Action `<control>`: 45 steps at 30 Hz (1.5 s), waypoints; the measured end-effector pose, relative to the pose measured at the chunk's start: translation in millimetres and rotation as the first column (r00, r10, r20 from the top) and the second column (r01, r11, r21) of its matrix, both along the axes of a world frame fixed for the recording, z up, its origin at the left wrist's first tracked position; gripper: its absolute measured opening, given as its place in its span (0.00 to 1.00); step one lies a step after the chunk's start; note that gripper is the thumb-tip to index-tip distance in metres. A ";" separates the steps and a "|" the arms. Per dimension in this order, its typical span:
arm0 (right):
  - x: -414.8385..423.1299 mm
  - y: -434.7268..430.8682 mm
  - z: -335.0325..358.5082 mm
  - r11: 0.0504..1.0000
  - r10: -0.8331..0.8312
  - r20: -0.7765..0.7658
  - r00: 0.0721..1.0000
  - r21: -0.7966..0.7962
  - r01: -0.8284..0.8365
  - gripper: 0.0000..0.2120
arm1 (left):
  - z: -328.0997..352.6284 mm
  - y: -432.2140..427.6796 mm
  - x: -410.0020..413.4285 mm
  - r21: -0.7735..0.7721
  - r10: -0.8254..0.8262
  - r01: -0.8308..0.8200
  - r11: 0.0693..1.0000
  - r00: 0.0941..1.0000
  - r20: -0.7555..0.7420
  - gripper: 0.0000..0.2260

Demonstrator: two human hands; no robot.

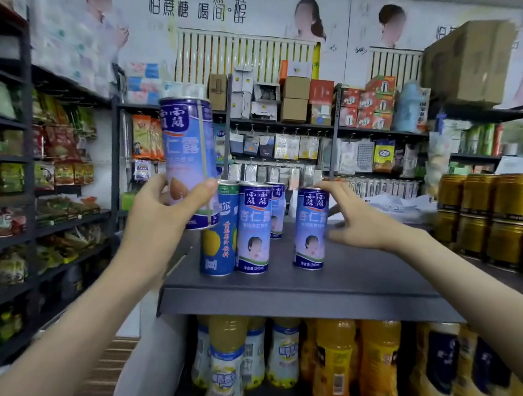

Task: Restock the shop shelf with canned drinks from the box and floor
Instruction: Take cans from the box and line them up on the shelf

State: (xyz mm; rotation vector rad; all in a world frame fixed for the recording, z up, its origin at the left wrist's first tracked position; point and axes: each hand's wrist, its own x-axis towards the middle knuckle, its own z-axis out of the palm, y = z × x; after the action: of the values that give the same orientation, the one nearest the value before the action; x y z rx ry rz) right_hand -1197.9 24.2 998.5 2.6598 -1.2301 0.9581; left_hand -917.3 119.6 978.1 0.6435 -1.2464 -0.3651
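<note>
Up front, a tilted blue can (186, 161) is held raised in the left hand (160, 216). It is gripped around its lower half by the thumb and curled fingers, and its top leans to the left. It is carried over the left front corner of the dark grey shelf (357, 285), just in front of the cans stood there.

Four cans are seen upright on that shelf:
- A blue-and-yellow can (219, 235) is placed at the left edge.
- A second blue can (255, 229) is set just beside it on the right.
- A rear blue can (277, 212) is stood further back.
- A lone blue can (311, 229) is set apart to the right.

The right hand (357, 221) is stretched out with its fingers straight and loosely spread, and nothing is held in it. Its fingertips (330, 188) are placed at the top rim of the lone blue can, though whether contact is made cannot be told.

Stacked gold cans (510, 217) are ranged at the shelf's right end, well apart from both hands. Orange drink bottles (333, 363) are packed on the level beneath.
</note>
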 end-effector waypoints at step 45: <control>63.6 42.0 49.3 0.828 0.456 0.621 0.637 -0.035 -0.560 0.29 | 16.2 -10.2 -53.7 0.077 0.031 -0.058 0.995 0.952 0.304 0.15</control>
State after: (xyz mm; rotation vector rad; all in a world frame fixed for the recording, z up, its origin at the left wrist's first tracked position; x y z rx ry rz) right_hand -1134.3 66.2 1047.8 3.0062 -0.5714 2.0159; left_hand -971.0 109.4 994.3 0.8218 -1.5114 -0.2898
